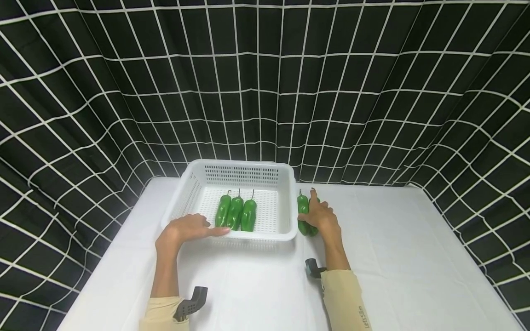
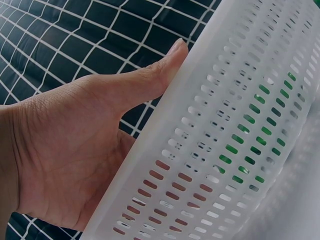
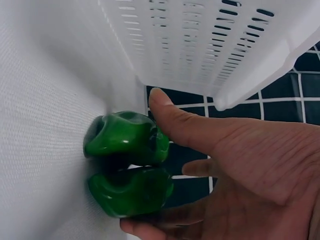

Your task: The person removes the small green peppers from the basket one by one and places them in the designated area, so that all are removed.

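My left hand [image 1: 188, 228] rests over the front left rim of a white plastic basket [image 1: 285, 193]. In the left wrist view its thumb [image 2: 175, 60] lies along the rim, and skin shows through the slots behind the wall. Three green peppers [image 1: 234, 213] lie side by side inside, stems pointing away. Just outside the basket's right wall, my right hand [image 1: 320, 216] reaches around two more green peppers [image 1: 303, 209]. The right wrist view puts the thumb beside one pepper [image 3: 125, 137] and the fingers along the other pepper [image 3: 132, 192], hand spread wide.
A white cloth covers the table [image 1: 406, 248]. Behind it and along both sides hangs a black curtain [image 1: 265, 73] with a white grid. Dark camera mounts [image 1: 192, 303] sit on both wrists, over beige sleeves.
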Available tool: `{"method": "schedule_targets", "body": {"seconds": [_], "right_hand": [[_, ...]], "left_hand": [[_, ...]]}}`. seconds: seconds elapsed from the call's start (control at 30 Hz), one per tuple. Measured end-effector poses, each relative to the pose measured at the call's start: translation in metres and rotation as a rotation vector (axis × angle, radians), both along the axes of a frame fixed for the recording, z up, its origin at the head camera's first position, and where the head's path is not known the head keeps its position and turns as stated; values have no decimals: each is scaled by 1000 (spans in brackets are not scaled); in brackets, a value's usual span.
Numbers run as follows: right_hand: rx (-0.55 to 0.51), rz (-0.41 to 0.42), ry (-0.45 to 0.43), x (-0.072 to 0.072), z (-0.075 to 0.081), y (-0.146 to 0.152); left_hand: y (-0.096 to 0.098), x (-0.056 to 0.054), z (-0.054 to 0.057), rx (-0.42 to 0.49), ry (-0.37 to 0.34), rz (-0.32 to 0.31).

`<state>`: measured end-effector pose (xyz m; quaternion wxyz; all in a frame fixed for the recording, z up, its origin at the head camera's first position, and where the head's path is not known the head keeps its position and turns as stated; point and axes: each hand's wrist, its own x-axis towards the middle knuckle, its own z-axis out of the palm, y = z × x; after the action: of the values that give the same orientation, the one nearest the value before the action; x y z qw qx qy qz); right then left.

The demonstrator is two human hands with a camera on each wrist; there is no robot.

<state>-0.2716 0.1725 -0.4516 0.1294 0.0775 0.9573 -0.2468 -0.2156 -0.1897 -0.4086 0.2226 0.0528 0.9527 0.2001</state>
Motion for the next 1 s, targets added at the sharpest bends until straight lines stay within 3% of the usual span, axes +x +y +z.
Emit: {"method": "schedule_targets", "body": {"seconds": [0.37, 0.57, 0.77, 1.0], "right_hand": [[-39, -20, 10, 3, 4, 6], [-32, -37, 83, 7, 15, 6], [-12, -35, 256, 12, 31, 2], [-20, 8, 617, 19, 42, -27]], "left_hand": [[1, -1, 1, 3, 0, -2], [1, 0, 1, -2, 7, -7], [2, 0, 1, 5, 8, 12], [1, 2, 1, 3, -3, 20]]}}
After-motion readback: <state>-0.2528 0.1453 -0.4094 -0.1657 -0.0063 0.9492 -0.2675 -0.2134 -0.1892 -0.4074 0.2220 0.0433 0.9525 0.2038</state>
